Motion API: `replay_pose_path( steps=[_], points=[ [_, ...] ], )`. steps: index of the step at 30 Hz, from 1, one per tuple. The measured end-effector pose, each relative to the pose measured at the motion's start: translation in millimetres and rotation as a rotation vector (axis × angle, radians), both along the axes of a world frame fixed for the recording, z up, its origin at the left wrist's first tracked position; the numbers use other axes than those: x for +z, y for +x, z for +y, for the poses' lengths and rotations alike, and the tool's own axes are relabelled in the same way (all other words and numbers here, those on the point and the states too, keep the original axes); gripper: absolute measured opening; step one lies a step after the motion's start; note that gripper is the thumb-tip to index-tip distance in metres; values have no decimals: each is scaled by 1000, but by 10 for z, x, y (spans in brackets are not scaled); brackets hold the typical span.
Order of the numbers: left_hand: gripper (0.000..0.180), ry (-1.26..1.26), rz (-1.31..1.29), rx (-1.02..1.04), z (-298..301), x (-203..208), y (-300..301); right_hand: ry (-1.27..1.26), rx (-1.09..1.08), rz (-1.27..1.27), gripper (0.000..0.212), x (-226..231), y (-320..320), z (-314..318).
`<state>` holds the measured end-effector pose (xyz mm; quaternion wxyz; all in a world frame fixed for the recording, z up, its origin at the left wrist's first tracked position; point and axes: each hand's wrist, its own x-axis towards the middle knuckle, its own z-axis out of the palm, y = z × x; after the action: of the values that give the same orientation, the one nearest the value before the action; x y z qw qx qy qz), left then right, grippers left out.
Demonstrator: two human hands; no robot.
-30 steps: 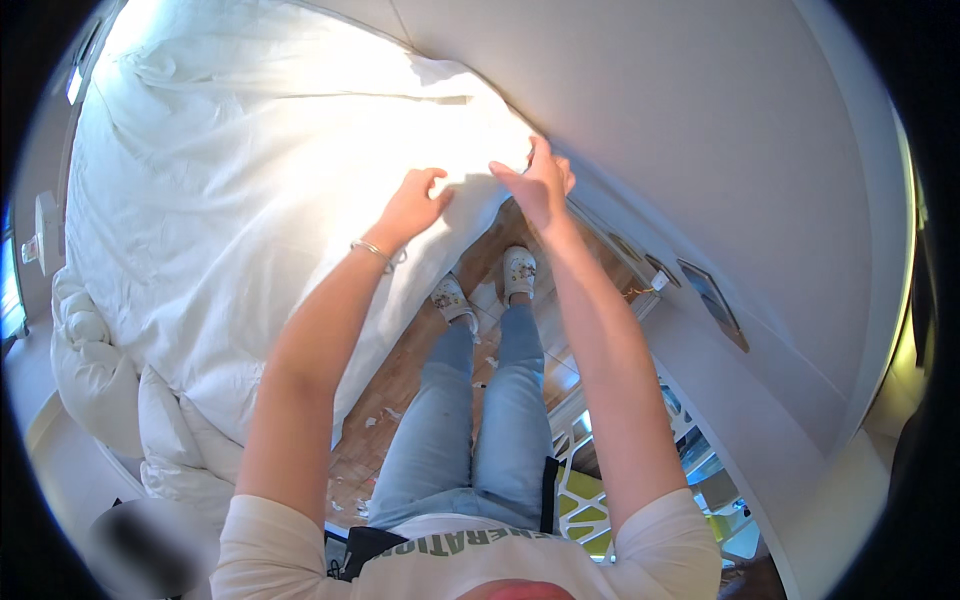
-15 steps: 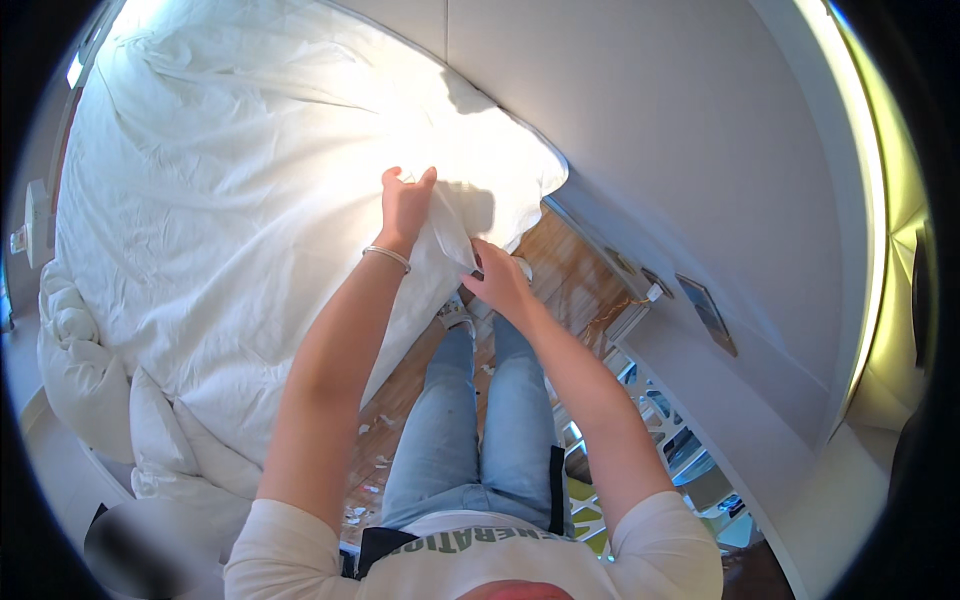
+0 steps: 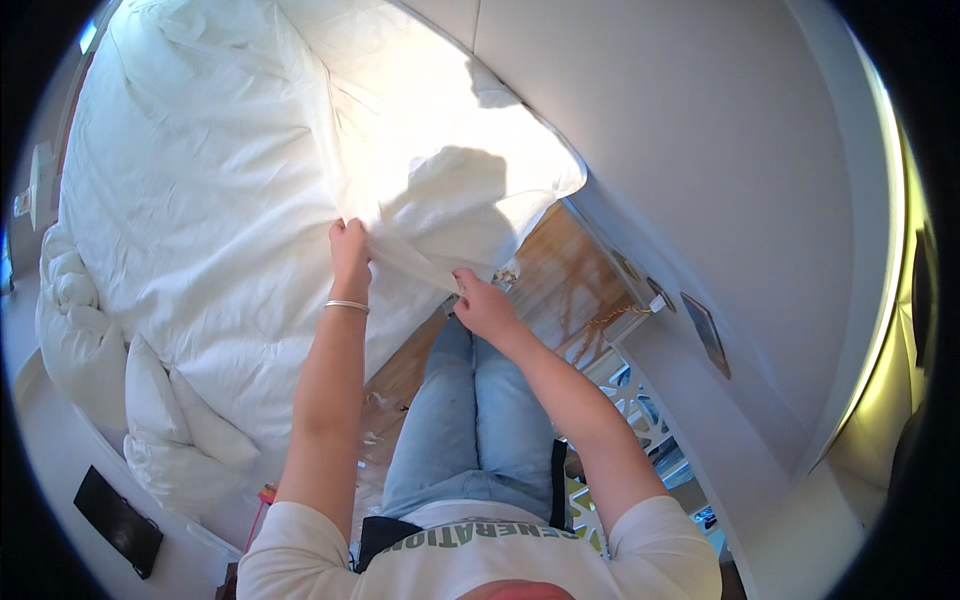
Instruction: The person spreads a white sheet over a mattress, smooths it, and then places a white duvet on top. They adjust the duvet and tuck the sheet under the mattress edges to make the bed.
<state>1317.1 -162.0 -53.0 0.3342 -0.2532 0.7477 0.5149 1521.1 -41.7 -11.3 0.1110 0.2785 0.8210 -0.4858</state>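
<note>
A large white duvet [image 3: 220,210] covers the bed, wrinkled, with strong light and a dark shadow across its right part. My left hand [image 3: 350,246], a bracelet at its wrist, is closed on a fold of the duvet near the middle. My right hand [image 3: 485,308] pinches the duvet's near edge further right, just above my knees. Between the two hands a strip of the fabric is pulled taut, and a raised ridge runs from my left hand toward the far side. What lies under the duvet is hidden.
White pillows [image 3: 170,400] are heaped at the bed's left side. A pale wall [image 3: 690,130] borders the bed on the right, above a wooden floor [image 3: 565,265]. A white cut-out panel [image 3: 635,405] stands at my right. A dark flat screen [image 3: 118,522] is at lower left.
My left hand has moved left and nearer to me, drawing up a long fold of the duvet. My right hand has come slightly nearer. The fabric between them is now stretched wider.
</note>
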Motion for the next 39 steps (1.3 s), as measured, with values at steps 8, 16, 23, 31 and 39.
replay_pose_path(
  steps=[8, 16, 23, 31, 39],
  points=[
    [37, -804, 891, -659, 605, 417, 170, -132, 285, 8, 22, 61, 267, 32],
    [33, 341, 32, 344, 346, 411, -354, -153, 319, -97, 41, 301, -64, 234],
    [42, -338, 497, -155, -35, 472, -561, 23, 486, -224, 41, 447, -138, 8],
    [33, -45, 131, 439, -772, 229, -1100, -257, 640, -280, 45, 186, -325, -215],
    [41, 877, -159, 362, -697, 901, -1412, -298, 70, -91, 51, 40, -991, -670]
  ],
)
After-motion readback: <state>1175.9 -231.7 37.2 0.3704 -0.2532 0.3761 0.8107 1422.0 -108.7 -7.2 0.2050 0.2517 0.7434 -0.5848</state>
